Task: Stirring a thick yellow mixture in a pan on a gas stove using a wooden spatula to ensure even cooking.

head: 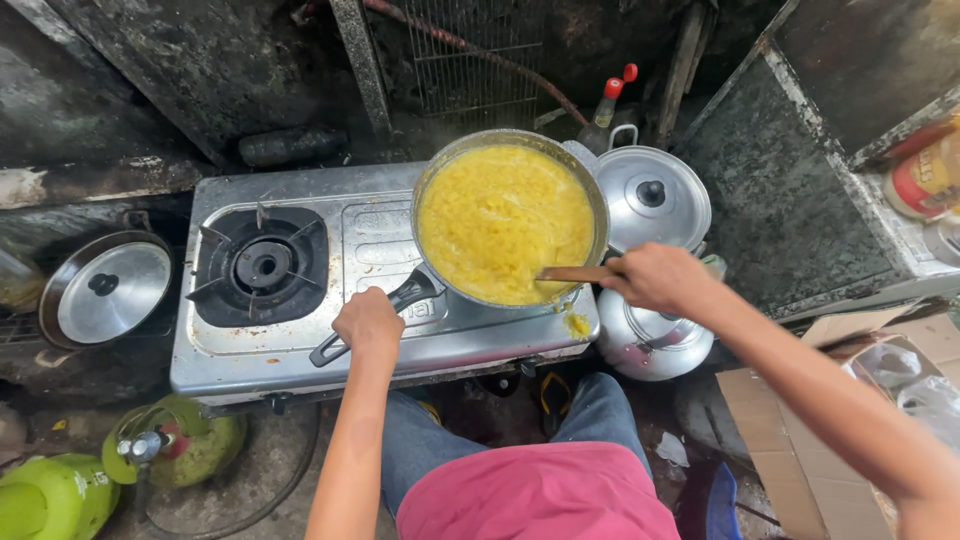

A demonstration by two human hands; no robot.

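The left hand [368,322] is closed around the black handle [370,318] of a metal pan [510,218], steadying it on the right burner of a two-burner gas stove [380,290]. The right hand [660,278] is wrapped around the end of a wooden spoon [575,273], whose tip dips into the food at the pan's right edge.

The pan is nearly full of a yellow, lumpy mixture [500,220] that looks thick and evenly coloured, so the cooking seems well underway; it is not dished out, and the pan sits on the stove with the spoon in it. A small blob of the yellow mixture [577,325] lies spilled on the stove top just below the pan.

The left burner [262,265] is bare. A lidded steel pot [652,200] stands just right of the pan, with a rounded steel pot [650,340] below it. Another lid [105,290] rests to the left of the stove, and green gas cylinders [60,495] stand on the floor at lower left.
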